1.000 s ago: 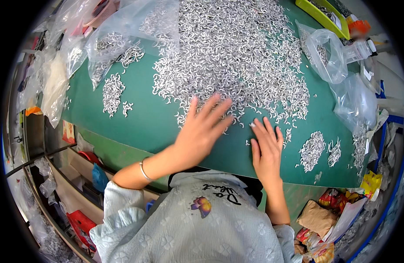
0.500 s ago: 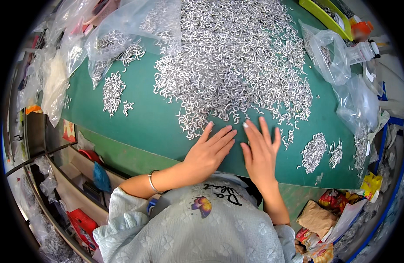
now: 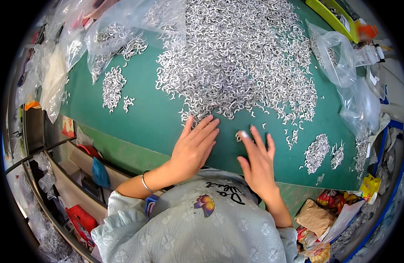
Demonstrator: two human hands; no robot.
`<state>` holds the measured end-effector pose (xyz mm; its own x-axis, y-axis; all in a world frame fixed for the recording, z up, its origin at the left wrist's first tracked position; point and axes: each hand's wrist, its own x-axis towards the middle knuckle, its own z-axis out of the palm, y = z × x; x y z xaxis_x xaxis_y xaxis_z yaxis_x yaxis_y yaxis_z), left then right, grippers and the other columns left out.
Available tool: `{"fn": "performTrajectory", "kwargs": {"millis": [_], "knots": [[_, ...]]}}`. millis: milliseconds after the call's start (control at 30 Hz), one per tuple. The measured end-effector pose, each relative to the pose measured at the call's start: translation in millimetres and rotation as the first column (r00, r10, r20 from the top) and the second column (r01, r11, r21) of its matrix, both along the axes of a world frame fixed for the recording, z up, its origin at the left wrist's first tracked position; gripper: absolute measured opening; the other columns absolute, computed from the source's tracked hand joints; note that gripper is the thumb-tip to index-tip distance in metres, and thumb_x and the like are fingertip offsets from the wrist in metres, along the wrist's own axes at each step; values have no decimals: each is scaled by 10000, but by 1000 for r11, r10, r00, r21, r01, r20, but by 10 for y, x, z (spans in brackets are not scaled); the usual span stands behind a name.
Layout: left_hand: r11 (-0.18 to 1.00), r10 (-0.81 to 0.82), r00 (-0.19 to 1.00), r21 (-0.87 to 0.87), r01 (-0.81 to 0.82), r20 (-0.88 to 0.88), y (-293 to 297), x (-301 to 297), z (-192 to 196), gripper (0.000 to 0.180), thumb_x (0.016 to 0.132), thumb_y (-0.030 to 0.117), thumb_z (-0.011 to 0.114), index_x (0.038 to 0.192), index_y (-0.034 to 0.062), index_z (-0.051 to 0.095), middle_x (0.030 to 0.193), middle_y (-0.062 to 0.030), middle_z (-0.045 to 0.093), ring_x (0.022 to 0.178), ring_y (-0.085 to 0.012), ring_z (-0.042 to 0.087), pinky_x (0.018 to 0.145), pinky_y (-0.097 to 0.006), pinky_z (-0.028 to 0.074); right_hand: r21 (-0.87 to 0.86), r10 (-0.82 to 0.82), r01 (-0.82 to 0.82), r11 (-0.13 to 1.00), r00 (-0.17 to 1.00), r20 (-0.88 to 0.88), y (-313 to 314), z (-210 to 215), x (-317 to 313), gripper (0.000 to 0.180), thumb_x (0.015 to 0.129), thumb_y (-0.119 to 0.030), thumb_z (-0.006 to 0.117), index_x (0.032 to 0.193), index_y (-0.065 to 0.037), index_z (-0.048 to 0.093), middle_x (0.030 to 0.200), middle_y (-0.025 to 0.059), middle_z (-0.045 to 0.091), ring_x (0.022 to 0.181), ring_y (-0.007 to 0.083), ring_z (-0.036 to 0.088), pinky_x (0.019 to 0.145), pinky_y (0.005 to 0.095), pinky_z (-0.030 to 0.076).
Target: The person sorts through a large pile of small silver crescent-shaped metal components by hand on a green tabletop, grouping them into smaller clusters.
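Metal hooks [image 3: 237, 65], hundreds of small silvery bent-wire pieces, lie heaped across the far half of the green mat [image 3: 153, 127], the pile thinning to loose strays along its near edge. Right at that edge sits the left hand [image 3: 194, 147], flat on the mat, palm down, fingers stretched out and close together, the tips touching the nearest hooks. Just beside it the right hand [image 3: 258, 162] is also flat and empty, fingers slightly spread, the forefinger tip resting by a small cluster of hooks [image 3: 239, 136]; whether it actually presses on one is hard to tell at this size.

Each piece looks light, stiff and slick, and the curled shapes would probably snag on one another, so a pinch may lift a tangle, not a single hook. Sliding a few across the smooth mat under flat fingertips seems the easier hold; a single one would want thumb and forefinger on its curve.

Further out, smaller sorted heaps [image 3: 113, 87] sit to the left and another heap [image 3: 316, 151] to the right. Clear plastic bags [image 3: 337, 59] ring the mat, and a yellow-green tray [image 3: 331, 17] sits at the far right corner.
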<state>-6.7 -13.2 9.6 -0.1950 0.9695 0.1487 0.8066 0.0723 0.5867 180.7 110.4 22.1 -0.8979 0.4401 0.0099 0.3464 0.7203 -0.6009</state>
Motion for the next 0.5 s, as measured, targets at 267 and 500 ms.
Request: {"fn": "performTrajectory", "kwargs": {"millis": [267, 500], "knots": [[994, 38, 993, 103, -27, -109, 230, 219, -15, 407, 761, 51, 695, 1160, 129, 679, 1113, -39, 552, 1000, -216, 513, 808, -388, 293, 19, -160, 161, 987, 986, -52, -92, -77, 107, 394, 892, -70, 613, 1268, 23, 545, 1281, 106, 628, 1357, 340, 442, 1107, 602, 185], [991, 55, 997, 125, -47, -60, 321, 211, -105, 336, 743, 56, 713, 1074, 114, 694, 1048, -34, 562, 952, -217, 523, 815, -390, 303, 32, -251, 264, 964, 942, -225, -135, -98, 52, 377, 843, -59, 669, 1205, 5, 590, 1132, 105, 680, 1279, 339, 509, 1099, 551, 213]]}}
